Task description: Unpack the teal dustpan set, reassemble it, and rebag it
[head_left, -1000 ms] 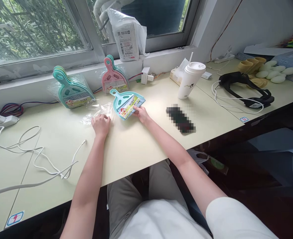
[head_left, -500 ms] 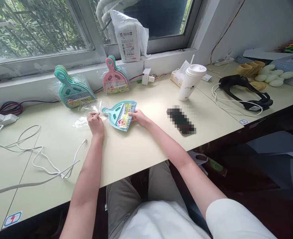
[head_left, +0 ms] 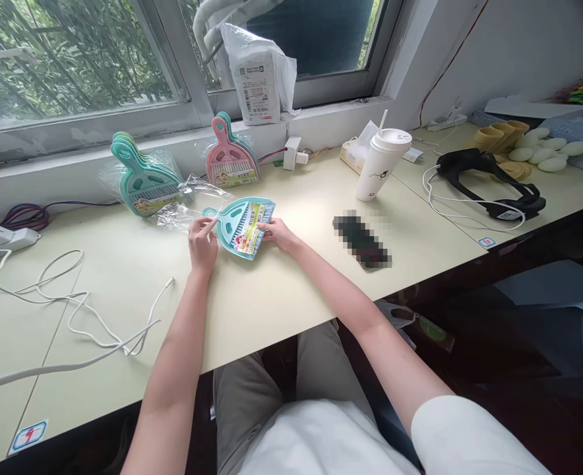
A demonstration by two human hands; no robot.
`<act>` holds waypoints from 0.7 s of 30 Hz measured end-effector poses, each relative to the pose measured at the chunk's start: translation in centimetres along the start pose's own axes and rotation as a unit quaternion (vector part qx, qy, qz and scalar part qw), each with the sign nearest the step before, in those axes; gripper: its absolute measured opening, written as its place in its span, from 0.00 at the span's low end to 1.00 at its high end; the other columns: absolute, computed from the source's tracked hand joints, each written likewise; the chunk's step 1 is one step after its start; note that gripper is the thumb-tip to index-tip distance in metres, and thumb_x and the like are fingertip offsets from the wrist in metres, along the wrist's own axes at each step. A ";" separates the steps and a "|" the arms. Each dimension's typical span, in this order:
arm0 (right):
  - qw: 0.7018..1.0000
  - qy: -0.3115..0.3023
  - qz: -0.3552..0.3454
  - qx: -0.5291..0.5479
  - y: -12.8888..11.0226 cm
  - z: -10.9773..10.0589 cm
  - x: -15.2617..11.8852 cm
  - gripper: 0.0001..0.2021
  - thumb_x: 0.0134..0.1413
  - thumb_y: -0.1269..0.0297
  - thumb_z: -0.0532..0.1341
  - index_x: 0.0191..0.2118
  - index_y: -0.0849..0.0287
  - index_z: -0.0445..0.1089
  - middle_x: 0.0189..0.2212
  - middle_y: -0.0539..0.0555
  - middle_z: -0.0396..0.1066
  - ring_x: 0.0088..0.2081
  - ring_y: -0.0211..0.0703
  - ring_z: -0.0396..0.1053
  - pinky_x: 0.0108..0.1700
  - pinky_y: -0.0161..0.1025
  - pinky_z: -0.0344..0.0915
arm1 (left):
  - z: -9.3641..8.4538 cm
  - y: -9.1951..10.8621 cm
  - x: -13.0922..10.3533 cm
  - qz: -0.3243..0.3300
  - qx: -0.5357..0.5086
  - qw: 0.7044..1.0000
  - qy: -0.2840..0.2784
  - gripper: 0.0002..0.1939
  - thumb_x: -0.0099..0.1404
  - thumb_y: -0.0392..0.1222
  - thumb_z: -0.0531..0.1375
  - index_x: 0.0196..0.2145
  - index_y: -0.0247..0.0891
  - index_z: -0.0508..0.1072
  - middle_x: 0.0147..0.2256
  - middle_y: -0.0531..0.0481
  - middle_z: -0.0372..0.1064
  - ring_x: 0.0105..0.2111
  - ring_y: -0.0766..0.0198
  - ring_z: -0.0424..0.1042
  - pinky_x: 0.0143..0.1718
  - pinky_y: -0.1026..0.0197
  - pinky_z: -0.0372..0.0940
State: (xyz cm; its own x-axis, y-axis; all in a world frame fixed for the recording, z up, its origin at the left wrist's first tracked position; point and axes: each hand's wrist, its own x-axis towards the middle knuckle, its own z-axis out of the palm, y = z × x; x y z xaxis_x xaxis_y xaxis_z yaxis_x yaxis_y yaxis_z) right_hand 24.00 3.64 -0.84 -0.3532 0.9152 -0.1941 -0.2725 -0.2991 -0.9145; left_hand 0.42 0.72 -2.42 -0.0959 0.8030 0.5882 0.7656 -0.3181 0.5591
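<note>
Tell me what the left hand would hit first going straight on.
Probably the clear wrapper or the teal dustpan, just past the left hand; which is nearer is unclear. Behind them stands the pink dustpan.

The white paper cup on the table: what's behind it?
Behind the cup is a tissue box with a white tissue sticking out. The box's left part shows; the cup covers some of the rest, and anything directly behind it is hidden.

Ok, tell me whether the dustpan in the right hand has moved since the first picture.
Yes. The held dustpan is farther from the pink dustpan, nearer the front of the table, its handle swung leftward.
</note>
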 end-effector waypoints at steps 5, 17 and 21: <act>0.999 0.015 -0.022 0.020 -0.6 -1.0 0.4 0.04 0.60 0.75 0.61 0.36 0.63 0.74 0.33 0.55 0.80 0.31 0.39 0.77 0.39 0.38 0.76 | -0.7 -1.2 0.0 -0.011 0.033 0.998 0.047 0.26 0.59 0.28 0.52 0.52 0.39 0.77 0.49 0.40 0.67 0.50 0.52 0.65 0.58 0.49 0.59; 0.999 -0.048 0.007 -0.015 -0.5 -1.1 0.0 0.03 0.58 0.74 0.63 0.36 0.63 0.75 0.33 0.55 0.80 0.32 0.39 0.77 0.37 0.36 0.76 | -0.3 0.8 0.2 -0.002 -0.032 0.999 0.013 0.34 0.52 0.27 0.55 0.56 0.42 0.74 0.53 0.43 0.66 0.56 0.51 0.63 0.62 0.49 0.55; 1.000 -0.017 0.000 -0.007 -0.2 -0.4 0.0 0.03 0.58 0.74 0.64 0.36 0.63 0.75 0.33 0.54 0.80 0.32 0.39 0.77 0.37 0.36 0.76 | -0.2 0.9 0.3 0.014 -0.083 0.996 -0.005 0.34 0.50 0.27 0.54 0.55 0.42 0.75 0.52 0.43 0.67 0.57 0.52 0.64 0.61 0.50 0.58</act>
State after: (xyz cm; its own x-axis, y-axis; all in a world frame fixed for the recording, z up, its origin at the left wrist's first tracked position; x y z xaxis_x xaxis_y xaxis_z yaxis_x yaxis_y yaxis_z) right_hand 24.44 3.81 -0.83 -0.3841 0.9053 -0.1815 -0.2605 -0.2949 -0.9193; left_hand 0.99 0.54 -1.63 -0.0687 0.7971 0.5999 0.6522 -0.4191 0.6316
